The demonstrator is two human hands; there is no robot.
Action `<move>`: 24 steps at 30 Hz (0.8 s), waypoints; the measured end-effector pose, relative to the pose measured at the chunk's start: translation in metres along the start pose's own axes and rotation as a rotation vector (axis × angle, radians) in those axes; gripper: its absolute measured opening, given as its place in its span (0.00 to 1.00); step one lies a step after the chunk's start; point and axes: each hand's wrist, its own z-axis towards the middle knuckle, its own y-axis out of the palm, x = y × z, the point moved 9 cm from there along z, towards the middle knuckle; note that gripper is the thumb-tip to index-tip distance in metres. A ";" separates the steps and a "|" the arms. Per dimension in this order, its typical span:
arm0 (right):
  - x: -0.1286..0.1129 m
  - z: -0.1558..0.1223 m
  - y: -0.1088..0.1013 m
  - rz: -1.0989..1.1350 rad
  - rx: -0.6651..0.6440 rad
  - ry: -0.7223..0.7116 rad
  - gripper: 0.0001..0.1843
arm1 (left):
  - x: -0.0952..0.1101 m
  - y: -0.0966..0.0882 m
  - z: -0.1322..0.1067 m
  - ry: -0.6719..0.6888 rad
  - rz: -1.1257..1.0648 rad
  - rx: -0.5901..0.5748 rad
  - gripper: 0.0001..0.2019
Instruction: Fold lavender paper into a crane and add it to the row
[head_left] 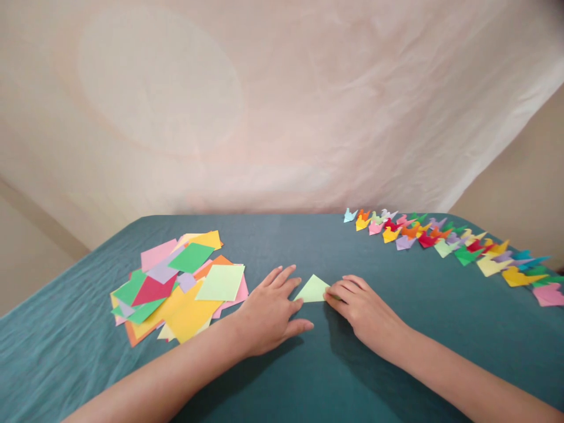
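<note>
A pale green sheet of paper point(312, 289), folded into a triangle, lies on the dark teal cloth with its peak pointing away from me. My left hand point(274, 311) is open, fingers spread, and its fingertips touch or nearly touch the triangle's left corner. At the right corner, my right hand point(359, 305) has its thumb and fingers closed in a pinch on the paper. That corner is hidden behind the fingertips.
To the left is a loose pile of coloured paper sheets point(187, 305), a pale green square point(220, 282) on top. Several folded paper birds point(427, 239) stand in slanting rows along the right edge. A light cloth point(282, 106) hangs behind the table point(273, 235).
</note>
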 end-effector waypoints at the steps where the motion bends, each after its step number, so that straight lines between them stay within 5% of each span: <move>1: 0.000 0.000 0.000 -0.002 0.005 0.000 0.14 | -0.001 0.000 -0.001 -0.004 0.012 -0.007 0.22; 24: 0.010 -0.016 -0.007 -0.267 -0.064 0.127 0.11 | 0.011 0.003 -0.005 0.038 -0.019 -0.049 0.15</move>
